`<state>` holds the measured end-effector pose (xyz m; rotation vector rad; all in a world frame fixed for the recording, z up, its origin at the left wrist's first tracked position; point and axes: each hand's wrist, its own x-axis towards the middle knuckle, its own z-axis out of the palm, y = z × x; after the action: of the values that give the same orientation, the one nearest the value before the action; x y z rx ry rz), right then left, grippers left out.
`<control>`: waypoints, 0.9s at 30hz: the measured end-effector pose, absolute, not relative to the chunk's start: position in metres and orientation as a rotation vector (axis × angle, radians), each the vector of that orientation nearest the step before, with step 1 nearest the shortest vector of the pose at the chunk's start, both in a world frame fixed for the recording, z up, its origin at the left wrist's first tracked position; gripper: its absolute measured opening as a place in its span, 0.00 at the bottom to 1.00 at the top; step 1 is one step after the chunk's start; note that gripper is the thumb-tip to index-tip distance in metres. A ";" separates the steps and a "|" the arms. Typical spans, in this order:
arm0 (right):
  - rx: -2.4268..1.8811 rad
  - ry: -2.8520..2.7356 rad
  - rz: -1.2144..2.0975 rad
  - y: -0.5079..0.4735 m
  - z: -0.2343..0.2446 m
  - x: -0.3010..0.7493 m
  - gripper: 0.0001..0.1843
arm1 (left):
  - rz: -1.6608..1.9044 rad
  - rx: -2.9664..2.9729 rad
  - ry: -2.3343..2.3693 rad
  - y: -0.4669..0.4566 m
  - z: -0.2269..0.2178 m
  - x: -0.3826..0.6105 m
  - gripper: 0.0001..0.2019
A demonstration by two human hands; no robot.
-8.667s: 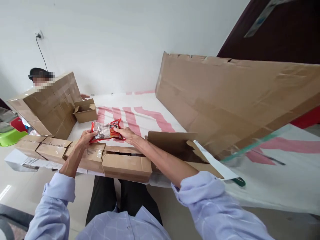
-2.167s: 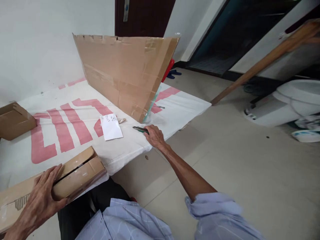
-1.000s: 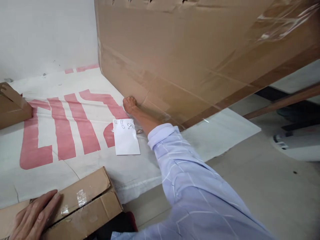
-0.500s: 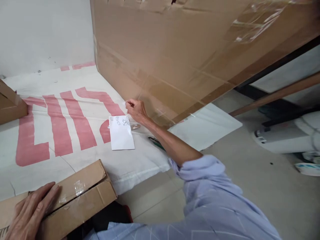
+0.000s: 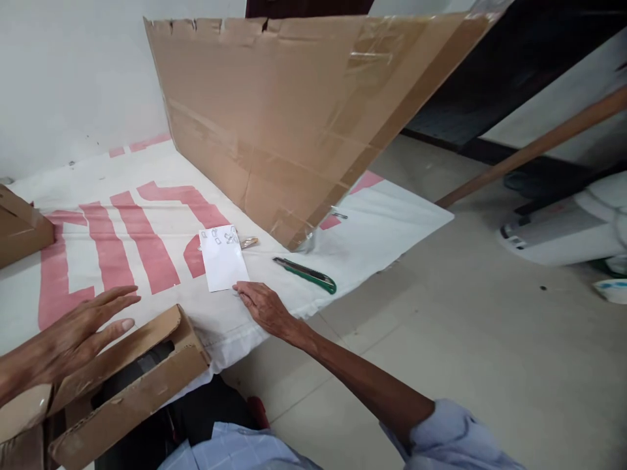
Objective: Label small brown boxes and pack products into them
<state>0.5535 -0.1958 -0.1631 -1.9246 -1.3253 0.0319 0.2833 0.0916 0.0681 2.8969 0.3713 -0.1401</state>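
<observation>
The left hand (image 5: 81, 336) is hanging wide-fingered over an open cardboard box (image 5: 140, 403) at the near edge of the worktop (image 5: 386, 225). On it, left of a utility knife (image 5: 307, 273), the right hand (image 5: 267, 309) is touching the near right corner of the paper (image 5: 224, 266); whether pinching, I cannot tell.

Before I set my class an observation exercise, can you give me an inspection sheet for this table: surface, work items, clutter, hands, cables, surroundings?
Surface: white cloth with red markings.
Work items: cardboard box, flap raised, something dark inside; white paper with small drawings near its far edge.
Clutter: green cutter on the cloth; another box at the left.
Hands: left hand by the raised flap, fingers spread; right hand at the paper's near corner, grip unclear.
Cables: nothing seen.
Surroundings: large cardboard panel standing behind; wooden pole and white container at right.
</observation>
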 end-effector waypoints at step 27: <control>-2.074 -1.095 -0.125 -0.209 -0.115 0.588 0.14 | -0.355 2.819 0.171 0.118 -0.060 0.519 0.19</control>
<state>0.5880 -0.2092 -0.1148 -2.0740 -1.0952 -0.1254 0.5187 0.1185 -0.0598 2.8190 0.1707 -0.3545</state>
